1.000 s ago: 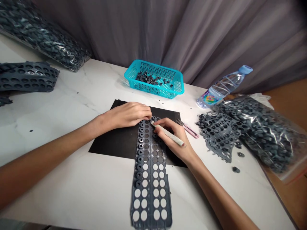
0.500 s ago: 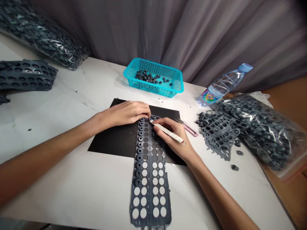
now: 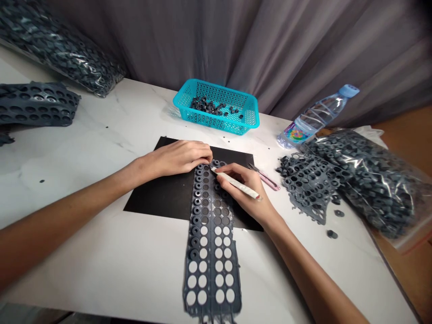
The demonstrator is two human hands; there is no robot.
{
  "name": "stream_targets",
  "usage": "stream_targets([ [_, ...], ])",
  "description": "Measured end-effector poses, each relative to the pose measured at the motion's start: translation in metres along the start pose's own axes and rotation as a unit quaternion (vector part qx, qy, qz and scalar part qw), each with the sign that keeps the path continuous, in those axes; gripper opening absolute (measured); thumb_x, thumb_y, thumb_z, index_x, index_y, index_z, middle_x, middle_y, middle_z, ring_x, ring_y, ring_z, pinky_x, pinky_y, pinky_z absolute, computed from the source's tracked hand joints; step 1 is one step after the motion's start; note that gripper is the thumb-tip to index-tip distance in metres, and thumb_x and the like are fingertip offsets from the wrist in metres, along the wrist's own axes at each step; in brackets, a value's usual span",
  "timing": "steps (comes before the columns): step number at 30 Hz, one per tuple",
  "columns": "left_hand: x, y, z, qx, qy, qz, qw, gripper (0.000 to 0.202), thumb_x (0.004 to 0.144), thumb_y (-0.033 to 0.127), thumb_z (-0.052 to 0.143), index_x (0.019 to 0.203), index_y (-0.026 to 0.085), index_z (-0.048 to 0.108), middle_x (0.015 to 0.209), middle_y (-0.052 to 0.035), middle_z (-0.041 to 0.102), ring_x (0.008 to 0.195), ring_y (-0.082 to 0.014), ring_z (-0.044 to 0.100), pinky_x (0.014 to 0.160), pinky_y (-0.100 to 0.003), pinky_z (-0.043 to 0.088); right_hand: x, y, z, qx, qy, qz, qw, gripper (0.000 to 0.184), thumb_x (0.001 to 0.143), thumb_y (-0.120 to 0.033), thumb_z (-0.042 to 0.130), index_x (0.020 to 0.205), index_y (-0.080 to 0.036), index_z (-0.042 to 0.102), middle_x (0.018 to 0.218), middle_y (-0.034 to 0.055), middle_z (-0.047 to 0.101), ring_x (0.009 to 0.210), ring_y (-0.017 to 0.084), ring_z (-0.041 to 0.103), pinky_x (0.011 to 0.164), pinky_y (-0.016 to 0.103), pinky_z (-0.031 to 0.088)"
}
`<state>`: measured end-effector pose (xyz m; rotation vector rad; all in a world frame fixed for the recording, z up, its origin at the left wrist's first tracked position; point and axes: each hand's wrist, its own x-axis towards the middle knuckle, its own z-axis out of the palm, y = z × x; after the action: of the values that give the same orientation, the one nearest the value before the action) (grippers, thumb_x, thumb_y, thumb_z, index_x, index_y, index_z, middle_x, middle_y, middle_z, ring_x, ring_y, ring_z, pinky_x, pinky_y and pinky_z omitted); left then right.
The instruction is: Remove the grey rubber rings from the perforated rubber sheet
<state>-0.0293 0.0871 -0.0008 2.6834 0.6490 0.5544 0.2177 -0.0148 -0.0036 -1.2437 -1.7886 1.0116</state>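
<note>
A long dark grey rubber strip (image 3: 211,252) full of round holes and ring pieces lies across a black mat (image 3: 168,193) on the white table. My left hand (image 3: 178,157) lies on the mat with its fingers curled together, fingertips pressing the strip's far end. My right hand (image 3: 245,189) grips a thin pale knife-like tool (image 3: 236,183) like a pen. The tool's tip touches the strip's top rows, right beside my left fingertips.
A teal basket (image 3: 249,118) with several loose rings stands behind the mat. A pink cutter (image 3: 266,178), punched scrap sheets (image 3: 308,182), a water bottle (image 3: 315,118) and a bag of rings (image 3: 374,180) lie right. More sheets (image 3: 37,104) and a bag (image 3: 60,51) lie left.
Both hands stay at the strip's far end with hardly any movement. The view has shifted slightly, so everything sits a little higher in the picture.
</note>
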Motion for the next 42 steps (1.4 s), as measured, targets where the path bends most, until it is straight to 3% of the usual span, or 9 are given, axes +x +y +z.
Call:
stream_targets([
  [4,0.002,0.005,0.013,-0.096,0.132,-0.122,0.979,0.018,0.106,0.029,0.062,0.101,0.017,0.075,0.106,-0.0075,0.080,0.095,-0.0207,0.075,0.089,-0.033,0.059,0.000,0.002,0.000,-0.011,0.000,0.004,1.000,0.023,0.104,-0.039,0.070,0.111,-0.019,0.079,0.101,0.0057,0.079,0.085,0.022,0.069,0.074,0.033,0.050],
  [6,0.003,0.004,0.016,-0.137,0.155,-0.158,0.965,0.018,0.103,0.032,0.067,0.098,0.017,0.076,0.103,-0.0064,0.081,0.092,-0.0197,0.076,0.088,-0.031,0.059,0.000,0.003,0.000,-0.014,-0.004,0.003,1.000,0.023,0.105,-0.039,0.069,0.111,-0.019,0.078,0.100,0.0050,0.078,0.084,0.021,0.068,0.074,0.032,0.050],
  [12,0.002,-0.010,0.003,-0.126,0.055,-0.093,0.986,0.021,0.105,0.036,0.068,0.106,0.019,0.079,0.109,-0.0049,0.082,0.101,-0.0200,0.075,0.095,-0.032,0.055,-0.001,0.010,-0.002,0.073,0.029,0.004,0.997,0.021,0.102,-0.038,0.074,0.113,-0.020,0.074,0.107,0.0062,0.078,0.090,0.020,0.071,0.078,0.031,0.055],
  [21,0.000,-0.012,-0.002,-0.082,-0.014,-0.031,0.996,0.023,0.112,0.036,0.059,0.112,0.021,0.076,0.116,-0.0069,0.076,0.107,-0.0210,0.072,0.098,-0.032,0.052,-0.001,0.009,-0.001,0.088,0.089,0.015,0.992,0.025,0.099,-0.045,0.076,0.097,-0.021,0.069,0.091,0.0048,0.072,0.076,0.018,0.065,0.063,0.028,0.051],
  [26,0.001,-0.008,-0.006,-0.073,-0.020,-0.004,0.997,0.022,0.112,0.033,0.058,0.112,0.022,0.077,0.114,-0.0068,0.076,0.109,-0.0225,0.071,0.099,-0.033,0.051,0.003,0.005,0.006,0.094,0.078,0.038,0.992,0.026,0.099,-0.042,0.076,0.111,-0.020,0.073,0.088,0.0044,0.075,0.073,0.018,0.067,0.062,0.028,0.052],
  [42,0.002,-0.011,-0.007,-0.094,-0.010,-0.039,0.995,0.022,0.110,0.034,0.061,0.109,0.021,0.079,0.112,-0.0056,0.080,0.101,-0.0202,0.075,0.092,-0.029,0.054,0.009,0.010,0.017,0.132,0.084,0.061,0.986,0.033,0.094,-0.050,0.084,0.095,-0.019,0.073,0.087,0.0061,0.079,0.072,0.018,0.069,0.058,0.026,0.048],
])
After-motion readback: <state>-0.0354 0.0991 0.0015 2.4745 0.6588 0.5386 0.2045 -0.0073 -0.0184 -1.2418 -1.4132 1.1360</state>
